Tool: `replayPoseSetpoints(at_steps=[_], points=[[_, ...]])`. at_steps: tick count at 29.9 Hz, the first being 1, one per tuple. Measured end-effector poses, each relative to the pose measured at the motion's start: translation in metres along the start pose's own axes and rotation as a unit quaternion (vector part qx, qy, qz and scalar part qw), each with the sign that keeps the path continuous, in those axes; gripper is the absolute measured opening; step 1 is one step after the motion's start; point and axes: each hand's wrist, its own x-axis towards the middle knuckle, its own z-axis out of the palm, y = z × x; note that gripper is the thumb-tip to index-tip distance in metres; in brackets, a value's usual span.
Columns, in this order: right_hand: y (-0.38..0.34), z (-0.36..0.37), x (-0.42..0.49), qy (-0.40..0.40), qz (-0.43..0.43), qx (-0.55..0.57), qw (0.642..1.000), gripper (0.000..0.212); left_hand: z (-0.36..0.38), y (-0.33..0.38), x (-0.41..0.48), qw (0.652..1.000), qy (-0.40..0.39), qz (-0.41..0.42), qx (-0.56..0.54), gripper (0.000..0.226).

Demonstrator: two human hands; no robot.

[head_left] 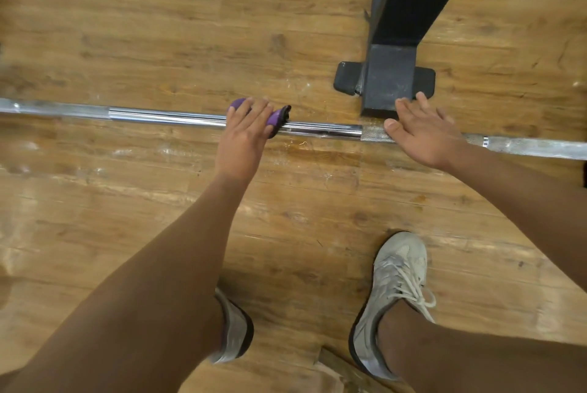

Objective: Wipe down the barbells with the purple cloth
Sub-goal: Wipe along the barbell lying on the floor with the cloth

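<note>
We see one barbell (pixel 165 114) lying flat on the wooden floor (pixel 158 27), running across the whole view from the left edge to the right edge and dipping a little toward the right. Its middle stretch is smooth, bright chrome that catches the light. To the left and to the right of that stretch the shaft turns dull, grey and rough, and a thin bright ring shows near the right end.

The purple cloth (pixel 277 118) is draped over the smooth part of the bar. Our left hand (pixel 244 129) lies on top of it with the fingers curved down over cloth and bar, grasping the cloth against the metal. Purple folds bulge out on both sides of the fingers, and a dark edge shows on the right fold.

Our right hand (pixel 422 135) lies farther right on the rough section, released and flat, fingers spread and straight, the thumb lying on the bar.

Just beyond the bar stands the black foot of a rack post (pixel 394 81) with a flat base plate on the floor. The right fingertips reach its near edge, and it crowds the far side of the bar there. Nearer to us, two grey laced shoes (pixel 394 291) stand on the boards, the left one half hidden behind the left forearm. Pale scuff marks streak the floor along the bar.
</note>
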Motion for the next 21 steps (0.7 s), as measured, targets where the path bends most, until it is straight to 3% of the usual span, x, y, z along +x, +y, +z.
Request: replayPoseSetpoints(at_steps=[5,9,14,21], points=[[-0.003,-0.002,-0.002,-0.006,0.007,0.004,1.0,0.076,0.019,0.042,-0.009,1.0,-0.008,0.013,0.025,0.046],[-0.002,-0.002,-0.002,-0.008,0.007,0.002,1.0,0.075,0.021,0.034,-0.008,0.999,0.005,0.014,0.03,0.044],[-0.001,0.001,-0.002,-0.003,0.004,0.0,1.0,0.076,0.012,0.015,-0.012,0.999,0.034,-0.03,0.012,0.04],[-0.003,0.003,-0.006,0.011,0.003,-0.001,1.0,0.076,0.021,0.047,-0.009,0.996,0.027,-0.085,0.024,0.039]])
